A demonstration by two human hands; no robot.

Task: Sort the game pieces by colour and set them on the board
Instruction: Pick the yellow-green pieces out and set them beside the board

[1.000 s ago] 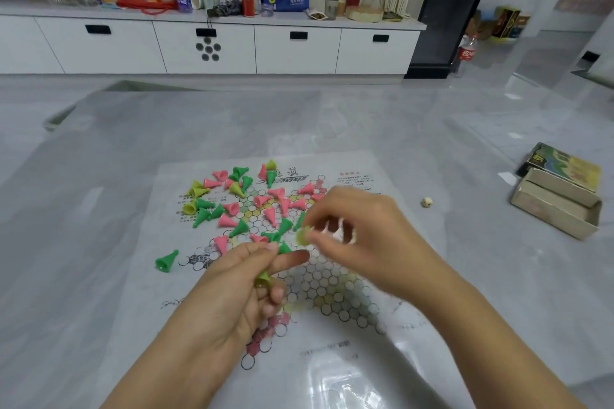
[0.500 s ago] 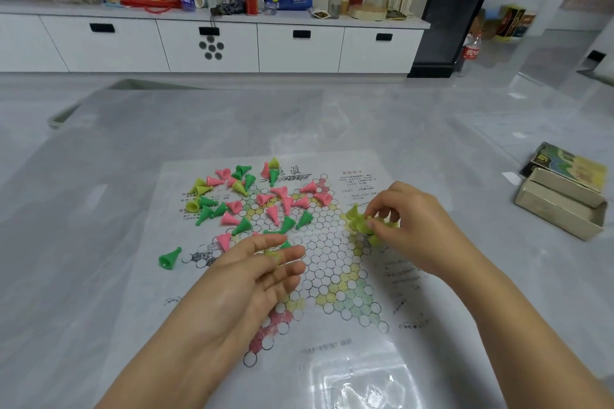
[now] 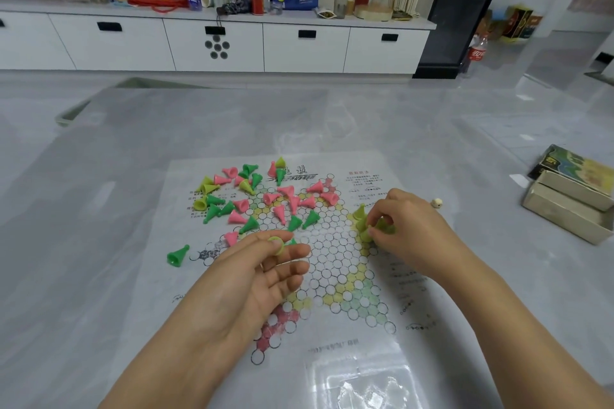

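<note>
A: Risk first. Our right hand (image 3: 403,226) pinches a yellow-green piece among the yellow-green cluster (image 3: 365,226) standing at the right point of the star. Those cones are packed just beside one another, so a knuckle brushing one could topple its neighbours

B: Agreed. And the board (image 3: 332,276) is only a thin printed sheet under glossy film, lying on the smooth grey worktop (image 3: 99,209) — we judge a sideways drag of the wrist could slide the sheet and tip whatever stands on it

A: Left hand (image 3: 262,276)?

B: Palm up, fingers mostly relaxed, thumb pinning one yellow-green piece (image 3: 275,244) against the forefinger. A loose hold; it could roll off into the unsorted pile (image 3: 259,199)

A: Materials. The pieces look like hard moulded plastic — small hollow cones with a flared base and knob tip, in pink, dark green and yellow-green. Most of the pile lies on its side, so they may roll in arcs when nudged

B: One stray green piece (image 3: 177,256) sits apart at the left edge of the sheet. A small die (image 3: 437,203) and a worn cardboard box (image 3: 571,209) lie to the right, well clear
</note>
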